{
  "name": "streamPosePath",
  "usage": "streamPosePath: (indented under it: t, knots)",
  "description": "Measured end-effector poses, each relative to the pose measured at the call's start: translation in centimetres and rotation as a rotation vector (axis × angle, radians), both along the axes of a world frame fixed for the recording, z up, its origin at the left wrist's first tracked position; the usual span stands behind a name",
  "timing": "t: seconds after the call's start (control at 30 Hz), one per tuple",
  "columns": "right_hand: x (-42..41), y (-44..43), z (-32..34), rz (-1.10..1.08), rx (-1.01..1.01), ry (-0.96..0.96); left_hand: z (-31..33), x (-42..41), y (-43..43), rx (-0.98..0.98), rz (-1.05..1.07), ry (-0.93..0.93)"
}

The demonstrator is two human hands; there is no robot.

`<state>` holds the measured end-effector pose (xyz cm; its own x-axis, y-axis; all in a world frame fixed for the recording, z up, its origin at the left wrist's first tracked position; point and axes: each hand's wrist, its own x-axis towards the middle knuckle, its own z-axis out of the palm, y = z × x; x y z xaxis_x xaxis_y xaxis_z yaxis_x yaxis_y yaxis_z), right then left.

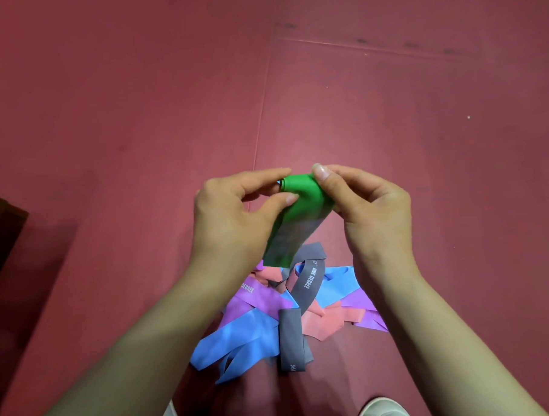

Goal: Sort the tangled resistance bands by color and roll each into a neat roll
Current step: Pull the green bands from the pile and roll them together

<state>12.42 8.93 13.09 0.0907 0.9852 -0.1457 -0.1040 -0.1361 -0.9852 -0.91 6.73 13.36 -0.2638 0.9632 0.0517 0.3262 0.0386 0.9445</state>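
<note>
L hand [235, 209]: thumb + forefinger pinched on the left edge of the green band [301, 203]. R hand [370, 203]: thumb + fingertips clamped on the opposite edge. Both hands are closed on the same band, held up in the air above the floor [388, 108], not resting on it. Top of the band is curled over into the start of a roll btw your fingers. Its free end hangs down twd the pile [271, 302]; can't tell if it touches. Risks, judged from this: (1) the roll core looks loose, w/ an open gap at the L end. If either pinch eases, the stretchy material prob. springs open and you restart. (2) Uneven pull L vs R → edges walk sideways and the roll telescopes into a cone, not neat. (3) The dangling end could snag the looped grey band [308, 285] right beneath it and drag it up, or twist as you wind. (4) Rolling in mid-air = no support; expect wobble. Further out: blue band [241, 338], purple band [261, 295] and pink band [322, 325] lie crossed over one another w/ the grey, unsorted, so most of the task is left. White shoe [382, 410] at frame bottom, near the pile; a foot shift could scuff the bands.
</note>
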Motion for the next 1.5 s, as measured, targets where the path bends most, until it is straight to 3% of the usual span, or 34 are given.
streamPosePath:
  t: [0.2, 0.33, 0.5, 0.67, 0.9, 1.07, 1.27, 1.5]
  knots:
    - [-0.10, 0.02, 0.04, 0.141, 0.024, -0.138, -0.18, -0.52, 0.41, -0.034, 0.043, -0.082]
    - [0.00, 0.04, -0.16, 0.070, 0.034, -0.254, -0.29, -0.52, 0.39, -0.038, 0.018, -0.097]
    - [-0.18, -0.04, -0.22, 0.087, -0.008, -0.108, -0.42, -0.71, 0.43, -0.061, 0.032, -0.123]
    - [-0.11, 0.16, -0.38, 0.002, -0.028, -0.057, -0.49, -0.52, 0.50, -0.064, 0.050, -0.243]
    - [-0.20, 0.15, -0.29, 0.009, -0.025, 0.011, -0.56, -0.63, 0.49, -0.036, 0.023, -0.251]
    - [-0.12, 0.09, -0.36, 0.140, 0.005, -0.092, -0.83, -0.72, 0.57, -0.029, 0.077, -0.253]
    - [-0.08, 0.15, -0.65, 0.075, 0.031, -0.239, -0.92, -0.74, 0.65, -0.069, 0.114, -0.293]
    - [-0.32, 0.03, -0.70, 0.069, 0.026, -0.208, -0.62, -0.44, 0.51, -0.058, 0.079, -0.247]
